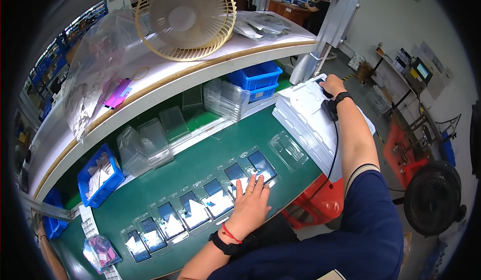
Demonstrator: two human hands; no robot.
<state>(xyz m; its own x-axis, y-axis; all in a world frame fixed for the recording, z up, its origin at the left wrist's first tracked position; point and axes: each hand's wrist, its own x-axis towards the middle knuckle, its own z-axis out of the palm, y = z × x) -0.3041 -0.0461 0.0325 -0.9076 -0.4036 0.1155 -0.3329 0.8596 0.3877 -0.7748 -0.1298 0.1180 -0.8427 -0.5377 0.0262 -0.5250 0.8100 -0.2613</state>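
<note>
A row of dark rectangular screen panels, such as this panel [216,198], lies on the green table in clear plastic trays. My left hand [250,202] rests at the right end of the row, fingers spread over the last panels [262,163]; it grips nothing visible. My right hand [331,85] reaches to the far end of a stack of white plastic trays [313,117] on the right. Its fingers are bent around a small dark item at the top tray; what it is cannot be made out. A cord runs down from the black band [329,108] near my right wrist.
Right of the row lies a clear tray [289,150]. Clear trays [225,99] stand under the shelf [210,69], with blue bins [255,77] and a blue bin of papers [101,174]. A fan [185,19] sits above. A red stool [320,202] is beside the table.
</note>
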